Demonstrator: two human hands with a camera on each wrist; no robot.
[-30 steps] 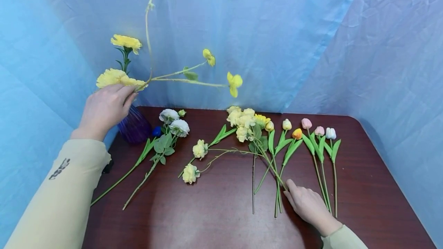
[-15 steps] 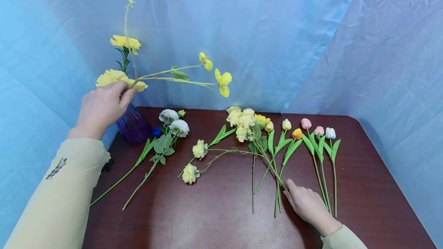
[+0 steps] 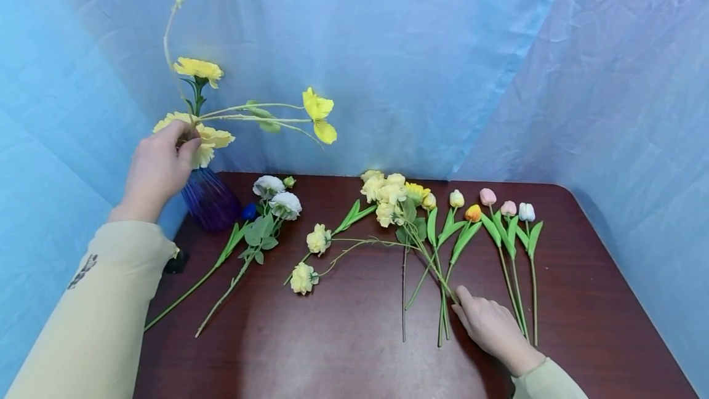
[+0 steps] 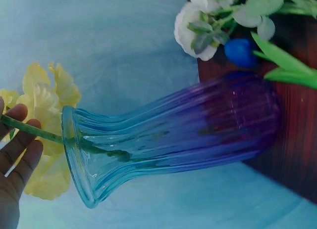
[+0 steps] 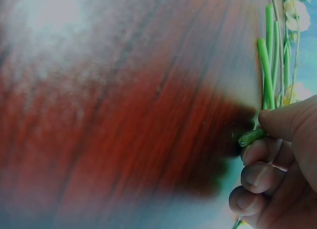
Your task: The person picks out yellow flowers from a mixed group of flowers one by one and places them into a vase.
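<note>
My left hand point(image 3: 160, 168) pinches the green stem point(image 4: 37, 131) of a branching yellow flower point(image 3: 318, 114) over the vase. In the left wrist view the stem's lower end reaches through the mouth of the blue-purple glass vase point(image 4: 173, 130). Two ruffled yellow blooms stand at the vase, one upright point(image 3: 198, 70) and one lower point(image 3: 213, 140), partly behind my fingers. My right hand point(image 3: 493, 331) pinches the stem end point(image 5: 251, 138) of a spray of pale yellow roses point(image 3: 390, 193), which lies on the table.
White roses point(image 3: 285, 205) and a blue tulip point(image 3: 249, 212) lie beside the vase on the dark wooden table point(image 3: 332, 350). An orange tulip point(image 3: 473, 213), pink tulips point(image 3: 487, 197) and a white tulip point(image 3: 527, 212) lie at the right. Blue cloth point(image 3: 415, 66) hangs behind.
My left hand has shifted slightly left at the vase, and the branching yellow flower has swung left with it; its stem now enters the vase. My right hand has stayed on the rose stem.
</note>
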